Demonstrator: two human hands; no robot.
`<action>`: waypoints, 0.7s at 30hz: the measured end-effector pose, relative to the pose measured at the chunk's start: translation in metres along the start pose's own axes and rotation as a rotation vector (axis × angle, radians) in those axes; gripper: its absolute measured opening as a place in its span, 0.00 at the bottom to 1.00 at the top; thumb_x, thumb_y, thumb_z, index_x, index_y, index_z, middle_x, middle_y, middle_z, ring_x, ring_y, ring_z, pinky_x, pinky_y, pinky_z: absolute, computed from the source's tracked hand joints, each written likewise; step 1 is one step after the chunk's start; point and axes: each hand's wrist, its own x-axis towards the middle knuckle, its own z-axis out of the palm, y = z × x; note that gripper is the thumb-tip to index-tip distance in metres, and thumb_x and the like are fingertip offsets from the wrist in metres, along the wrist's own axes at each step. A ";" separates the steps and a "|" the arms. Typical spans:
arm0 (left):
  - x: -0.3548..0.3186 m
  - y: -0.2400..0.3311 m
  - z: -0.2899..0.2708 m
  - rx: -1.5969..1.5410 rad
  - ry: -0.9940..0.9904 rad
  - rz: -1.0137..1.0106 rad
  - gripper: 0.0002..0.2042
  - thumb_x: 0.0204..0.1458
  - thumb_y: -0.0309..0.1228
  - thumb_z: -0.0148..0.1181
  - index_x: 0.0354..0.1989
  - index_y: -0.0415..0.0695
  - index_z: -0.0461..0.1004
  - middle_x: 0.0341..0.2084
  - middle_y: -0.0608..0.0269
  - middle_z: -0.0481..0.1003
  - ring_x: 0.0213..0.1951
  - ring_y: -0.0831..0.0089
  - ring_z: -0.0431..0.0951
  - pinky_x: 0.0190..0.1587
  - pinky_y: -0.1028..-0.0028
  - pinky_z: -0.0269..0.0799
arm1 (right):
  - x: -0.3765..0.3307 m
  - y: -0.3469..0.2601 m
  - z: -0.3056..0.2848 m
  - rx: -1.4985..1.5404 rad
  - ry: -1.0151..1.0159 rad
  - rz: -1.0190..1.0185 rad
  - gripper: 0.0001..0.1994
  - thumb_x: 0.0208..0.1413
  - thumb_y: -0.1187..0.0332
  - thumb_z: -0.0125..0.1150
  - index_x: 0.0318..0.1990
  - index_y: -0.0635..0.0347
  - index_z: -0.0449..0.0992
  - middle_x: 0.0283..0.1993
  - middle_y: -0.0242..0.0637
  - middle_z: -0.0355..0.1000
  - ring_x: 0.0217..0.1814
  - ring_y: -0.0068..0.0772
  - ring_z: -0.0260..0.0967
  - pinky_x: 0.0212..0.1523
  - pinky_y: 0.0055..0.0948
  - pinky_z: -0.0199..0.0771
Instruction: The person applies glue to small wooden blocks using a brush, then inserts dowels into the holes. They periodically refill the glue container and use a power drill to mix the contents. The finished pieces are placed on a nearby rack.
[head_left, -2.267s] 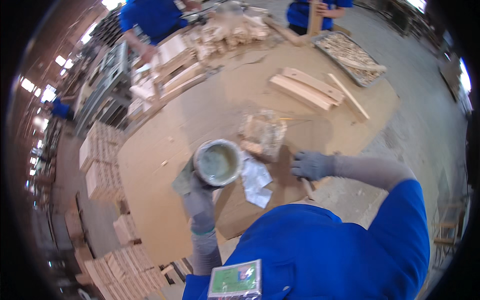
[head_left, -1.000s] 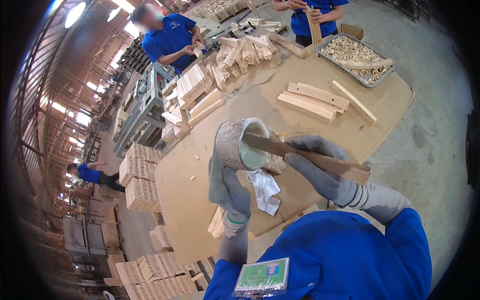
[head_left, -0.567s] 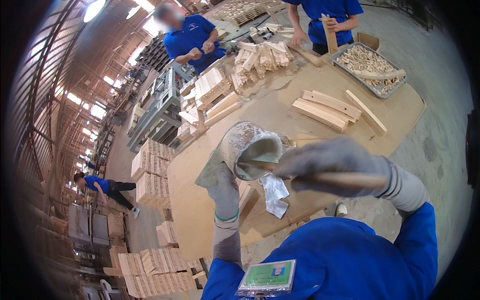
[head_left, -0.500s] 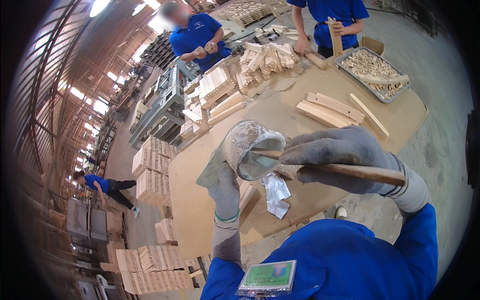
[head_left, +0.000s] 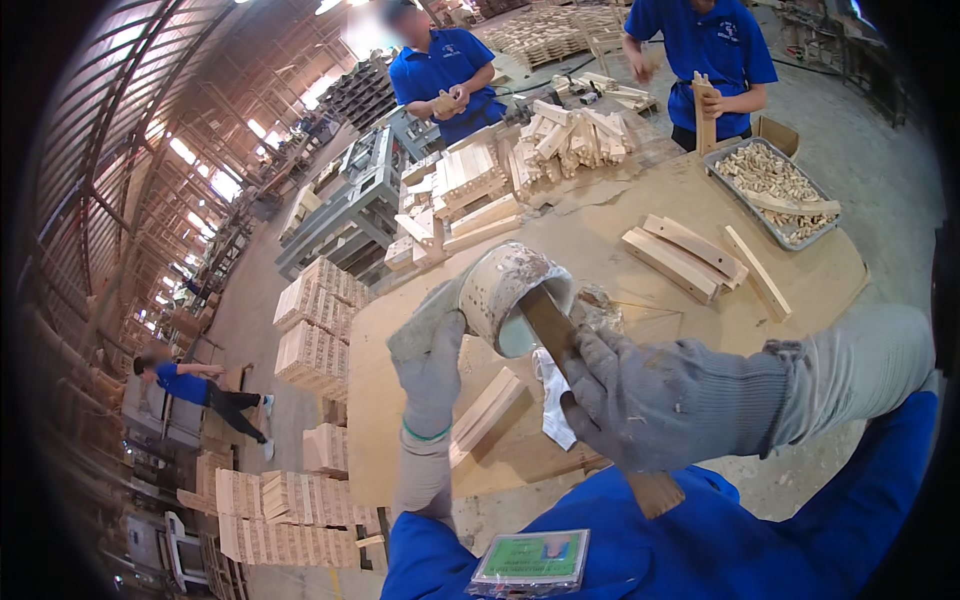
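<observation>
My left hand (head_left: 430,365), in a grey work glove, grips a round, crusted pot (head_left: 495,290) and tilts its mouth toward the right. A whitish, glue-like coating shows inside the pot. My gloved right hand (head_left: 655,400) is closed round a flat wooden stick (head_left: 546,322). One end of the stick reaches into the pot's mouth; the other sticks out below my hand. Beneath the pot, a crumpled white cloth or paper (head_left: 552,395) and light wooden strips (head_left: 487,415) lie on the table (head_left: 390,400).
Curved wooden pieces (head_left: 685,258) lie farther right, near a grey tray (head_left: 775,205) of small wooden pegs. Piled wood (head_left: 570,135) covers the far side, where two people in blue stand. Stacked wood blocks (head_left: 315,345) stand left of the table; another person walks beyond.
My right hand has turned and tipped the stick from nearly level to steeply slanted, its outer end now lower. The pot stays in my left hand. The view has shifted slightly.
</observation>
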 end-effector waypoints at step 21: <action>0.088 0.026 0.002 0.448 -0.674 0.148 0.09 0.48 0.27 0.58 0.38 0.41 0.76 0.21 0.59 0.73 0.21 0.73 0.73 0.23 0.77 0.66 | -0.045 0.049 0.019 0.300 0.025 0.114 0.15 0.48 0.63 0.57 0.44 0.54 0.70 0.43 0.50 0.68 0.37 0.44 0.72 0.27 0.31 0.76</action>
